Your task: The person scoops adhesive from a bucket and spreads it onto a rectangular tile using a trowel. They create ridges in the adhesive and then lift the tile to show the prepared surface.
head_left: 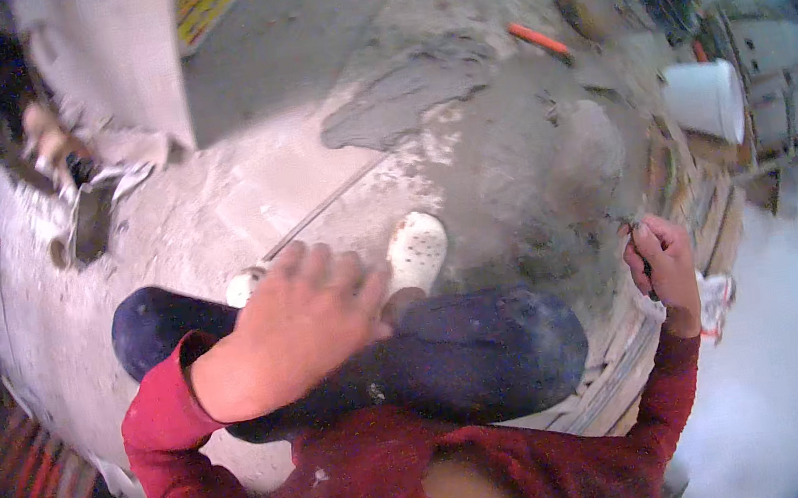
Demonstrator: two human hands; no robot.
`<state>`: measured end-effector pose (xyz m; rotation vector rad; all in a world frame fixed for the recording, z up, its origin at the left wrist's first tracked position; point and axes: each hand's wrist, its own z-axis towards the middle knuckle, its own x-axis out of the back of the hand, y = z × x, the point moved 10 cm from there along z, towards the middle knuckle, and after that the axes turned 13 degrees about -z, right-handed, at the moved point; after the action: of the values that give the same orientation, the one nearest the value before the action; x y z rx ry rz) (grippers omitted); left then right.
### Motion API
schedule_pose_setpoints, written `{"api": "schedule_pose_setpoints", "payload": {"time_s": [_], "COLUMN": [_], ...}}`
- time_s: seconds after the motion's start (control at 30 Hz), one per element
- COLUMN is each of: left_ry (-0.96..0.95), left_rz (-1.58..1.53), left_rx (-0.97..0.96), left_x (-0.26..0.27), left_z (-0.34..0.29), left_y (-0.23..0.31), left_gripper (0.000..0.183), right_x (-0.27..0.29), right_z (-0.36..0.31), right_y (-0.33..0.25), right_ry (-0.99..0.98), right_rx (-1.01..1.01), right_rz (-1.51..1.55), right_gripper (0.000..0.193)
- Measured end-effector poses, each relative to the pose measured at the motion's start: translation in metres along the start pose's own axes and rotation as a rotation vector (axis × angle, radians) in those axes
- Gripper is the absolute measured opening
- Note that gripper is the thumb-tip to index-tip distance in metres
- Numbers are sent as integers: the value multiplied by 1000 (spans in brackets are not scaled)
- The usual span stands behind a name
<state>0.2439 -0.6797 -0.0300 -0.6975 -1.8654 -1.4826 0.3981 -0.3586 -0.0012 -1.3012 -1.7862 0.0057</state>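
Observation:
My left hand is over my bent legs, palm down, its fingers stretched and slightly apart, with nothing seen in it. Just beyond its fingertips, a thin straight rod runs along the dusty floor toward a wet grey patch of what looks like mortar. Out to the right, my right hand has its fingers closed round a small dark thing, mostly hidden and too blurred to name. White perforated clogs are on my feet.
A tool with an orange handle lies beyond the wet patch. A white bucket stands at the right, near wooden boards. A pale panel stands far left, beside a pile of odds and ends.

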Motion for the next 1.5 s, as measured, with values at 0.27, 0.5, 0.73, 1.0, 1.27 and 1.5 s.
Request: {"api": "schedule_pose_setpoints", "payload": {"time_s": [0.27,0.5,0.73,1.0,1.27,1.5], "left_ry": [53,76,134,126,89,90], "left_rz": [-69,77,81,74,59,88], "left_rx": [-51,41,30,33,14,42], "left_x": [-4,-9,-3,-9,-6,-10], "left_z": [-25,-30,-41,-39,-45,-43], "left_y": [33,36,32,23,27,21], "left_gripper": [48,55,42,42,42,42], "right_x": [-136,-280,-329,-339,-307,-297], "right_z": [93,138,110,148,114,96], "right_y": [-133,-193,-196,-126,-135,-136], "right_ry": [-344,-323,229,233,301,323], "right_rx": [675,1091,1435,1379,1343,1344], "right_rz": [-634,-1132,-1300,-1180,-1179,-1119], "right_gripper": [35,29,27,46,45,44]}}
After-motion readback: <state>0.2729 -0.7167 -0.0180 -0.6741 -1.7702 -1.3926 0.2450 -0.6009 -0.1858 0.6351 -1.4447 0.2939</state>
